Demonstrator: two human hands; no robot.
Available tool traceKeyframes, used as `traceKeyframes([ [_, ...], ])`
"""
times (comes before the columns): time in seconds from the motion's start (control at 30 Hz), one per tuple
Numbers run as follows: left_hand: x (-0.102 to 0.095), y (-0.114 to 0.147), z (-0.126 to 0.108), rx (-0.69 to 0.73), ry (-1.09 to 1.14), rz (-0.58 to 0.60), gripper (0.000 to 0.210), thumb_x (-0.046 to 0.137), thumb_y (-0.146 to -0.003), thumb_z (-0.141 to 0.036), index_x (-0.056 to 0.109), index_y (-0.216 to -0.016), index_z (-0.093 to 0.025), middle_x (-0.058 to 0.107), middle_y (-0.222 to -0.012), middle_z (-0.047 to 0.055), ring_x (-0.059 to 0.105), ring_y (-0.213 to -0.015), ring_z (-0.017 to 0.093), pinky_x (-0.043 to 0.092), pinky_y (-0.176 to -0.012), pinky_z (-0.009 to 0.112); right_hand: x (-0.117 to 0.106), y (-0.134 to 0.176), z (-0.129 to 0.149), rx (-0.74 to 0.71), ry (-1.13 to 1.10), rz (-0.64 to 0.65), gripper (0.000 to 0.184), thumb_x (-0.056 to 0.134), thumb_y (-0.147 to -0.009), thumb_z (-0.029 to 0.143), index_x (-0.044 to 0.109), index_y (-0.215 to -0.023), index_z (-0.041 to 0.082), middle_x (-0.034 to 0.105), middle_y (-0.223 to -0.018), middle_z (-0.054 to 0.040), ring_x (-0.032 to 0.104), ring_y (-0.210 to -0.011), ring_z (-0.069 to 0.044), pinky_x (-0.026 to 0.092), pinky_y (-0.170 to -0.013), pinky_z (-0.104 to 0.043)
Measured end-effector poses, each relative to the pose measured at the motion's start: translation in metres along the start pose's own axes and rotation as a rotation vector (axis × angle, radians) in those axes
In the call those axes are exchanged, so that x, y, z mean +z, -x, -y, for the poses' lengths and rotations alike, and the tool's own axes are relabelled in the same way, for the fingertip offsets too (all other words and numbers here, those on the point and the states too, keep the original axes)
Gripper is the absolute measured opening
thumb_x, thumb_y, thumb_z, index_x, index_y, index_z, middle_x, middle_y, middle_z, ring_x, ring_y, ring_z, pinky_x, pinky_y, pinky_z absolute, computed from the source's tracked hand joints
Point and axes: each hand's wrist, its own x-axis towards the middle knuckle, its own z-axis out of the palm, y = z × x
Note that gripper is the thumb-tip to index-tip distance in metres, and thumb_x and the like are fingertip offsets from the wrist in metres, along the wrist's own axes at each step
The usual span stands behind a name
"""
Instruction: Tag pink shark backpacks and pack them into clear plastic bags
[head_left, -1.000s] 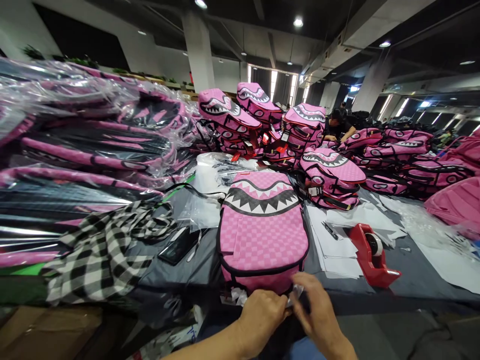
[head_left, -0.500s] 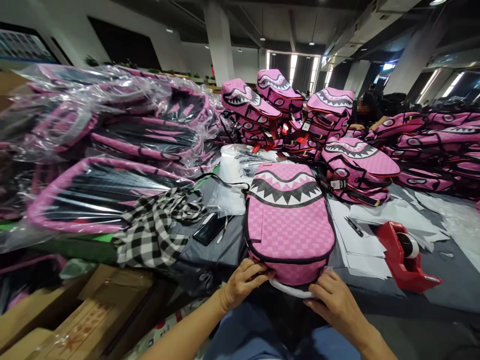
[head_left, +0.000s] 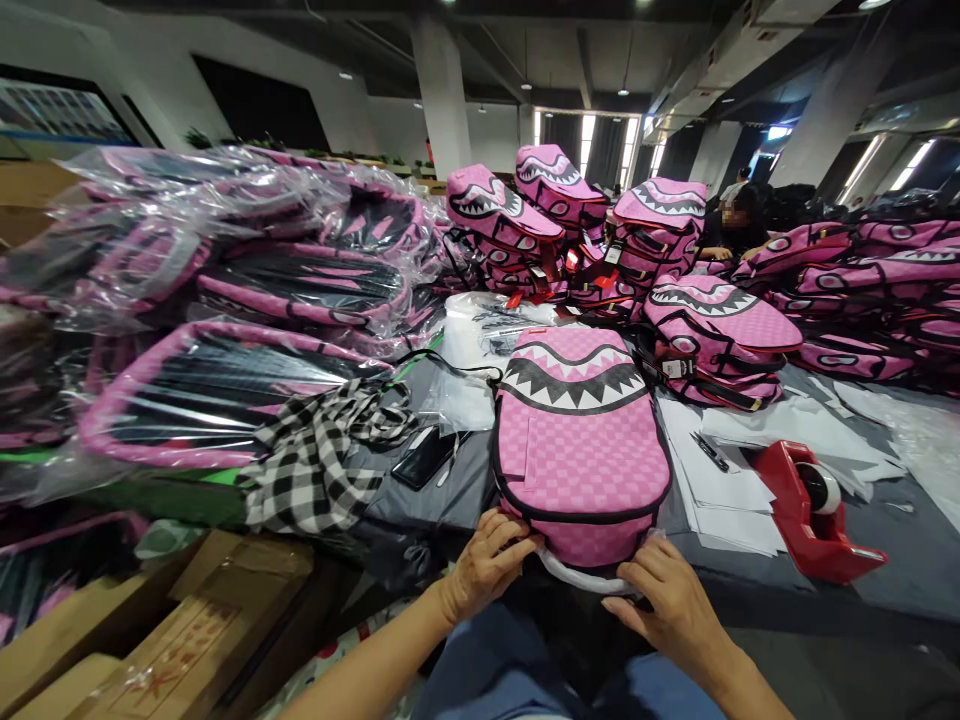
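A pink checkered backpack [head_left: 585,450] with a black-and-white shark-mouth print lies face up in front of me, its near end at the table edge. A whitish, translucent plastic strip [head_left: 576,578] curves below that near end, running between my hands. My left hand [head_left: 491,562] is at the backpack's near left corner, fingers bent and closed at the strip's left end. At the near right corner, my right hand [head_left: 664,588] pinches the strip's other end, with its thumb below. The fingertips of both hands are partly hidden.
A red tape dispenser [head_left: 817,520] and white papers [head_left: 720,500] with a pen lie right. Left are a phone [head_left: 424,457], checkered cloth [head_left: 319,460] and plastic-wrapped backpacks [head_left: 300,280]. More pink backpacks [head_left: 716,320] stand behind. Cardboard boxes [head_left: 225,610] sit lower left; a person [head_left: 739,225] is beyond.
My view has shifted slightly. Both hands stay at the backpack's near end, with the left fingers slightly shifted and the right thumb a little farther from its fingers. The backpack lies as before.
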Motion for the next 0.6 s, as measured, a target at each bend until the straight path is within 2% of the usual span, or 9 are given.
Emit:
traceKeyframes([
  [0.1, -0.011, -0.015, -0.026, -0.04, 0.08, 0.049, 0.038, 0.048, -0.09, -0.006, 0.058, -0.125, -0.016, 0.066, -0.108, 0.012, 0.063, -0.103, 0.022, 0.053, -0.094, 0.039, 0.003, -0.004, 0.001, -0.017, 0.065, -0.041, 0.013, 0.059, -0.095, 0.021, 0.056, -0.082, 0.02, 0.055, -0.069, -0.0001, 0.048, -0.067, -0.017, 0.04, -0.068, -0.032],
  [0.17, -0.009, -0.034, -0.048, -0.076, 0.173, 0.157, 0.045, 0.048, -0.092, -0.007, 0.049, -0.137, -0.013, 0.065, -0.119, 0.016, 0.062, -0.113, 0.023, 0.054, -0.097, 0.037, 0.004, -0.006, 0.0, -0.069, 0.122, -0.034, 0.018, 0.054, -0.096, 0.018, 0.054, -0.078, 0.021, 0.054, -0.067, 0.0005, 0.046, -0.065, -0.017, 0.04, -0.068, -0.033],
  [0.23, 0.001, -0.06, -0.064, -0.183, 0.259, 0.378, 0.041, 0.044, -0.098, -0.014, 0.047, -0.139, -0.011, 0.067, -0.122, 0.018, 0.065, -0.112, 0.025, 0.055, -0.096, 0.037, 0.004, -0.007, -0.002, -0.118, 0.169, -0.021, 0.021, 0.05, -0.097, 0.016, 0.051, -0.076, 0.022, 0.053, -0.066, 0.0009, 0.046, -0.064, -0.017, 0.04, -0.069, -0.034],
  [0.3, 0.014, -0.089, -0.069, -0.328, 0.375, 0.69, 0.031, 0.043, -0.1, -0.024, 0.059, -0.124, -0.011, 0.071, -0.11, 0.016, 0.069, -0.1, 0.027, 0.056, -0.09, 0.039, 0.003, -0.007, -0.004, -0.144, 0.179, -0.008, 0.022, 0.044, -0.098, 0.015, 0.05, -0.078, 0.022, 0.054, -0.066, 0.001, 0.046, -0.062, -0.016, 0.039, -0.069, -0.034],
  [0.37, 0.027, -0.114, -0.064, -0.44, 0.569, 1.006, 0.024, 0.048, -0.097, -0.028, 0.068, -0.101, -0.014, 0.072, -0.091, 0.009, 0.069, -0.086, 0.025, 0.055, -0.082, 0.035, 0.003, -0.007, -0.005, -0.118, 0.173, -0.009, 0.02, 0.041, -0.095, 0.013, 0.049, -0.081, 0.022, 0.054, -0.066, 0.001, 0.046, -0.06, -0.016, 0.039, -0.066, -0.034],
  [0.43, 0.036, -0.13, -0.055, -0.483, 0.742, 1.212, 0.019, 0.053, -0.091, -0.026, 0.068, -0.088, -0.015, 0.068, -0.077, 0.002, 0.066, -0.075, 0.02, 0.053, -0.073, 0.028, 0.005, -0.006, -0.006, -0.058, 0.16, -0.047, 0.015, 0.042, -0.091, 0.011, 0.048, -0.083, 0.022, 0.054, -0.066, 0.0007, 0.046, -0.059, -0.016, 0.039, -0.063, -0.033],
  [0.5, 0.042, -0.134, -0.048, -0.568, 0.875, 1.28, 0.016, 0.054, -0.087, -0.024, 0.068, -0.089, -0.016, 0.065, -0.076, 0.0, 0.063, -0.069, 0.016, 0.051, -0.066, 0.024, 0.009, -0.005, -0.006, -0.005, 0.145, -0.109, 0.011, 0.046, -0.086, 0.011, 0.046, -0.084, 0.022, 0.054, -0.067, 0.0006, 0.046, -0.059, -0.017, 0.04, -0.061, -0.032],
  [0.6, 0.045, -0.125, -0.045, -0.791, 1.066, 1.299, 0.018, 0.052, -0.085, -0.025, 0.066, -0.09, -0.014, 0.066, -0.082, 0.002, 0.061, -0.06, 0.012, 0.051, -0.063, 0.025, 0.018, -0.002, -0.004, 0.024, 0.125, -0.164, 0.013, 0.046, -0.082, 0.01, 0.046, -0.088, 0.022, 0.056, -0.067, 0.0004, 0.047, -0.058, -0.017, 0.044, -0.06, -0.032],
])
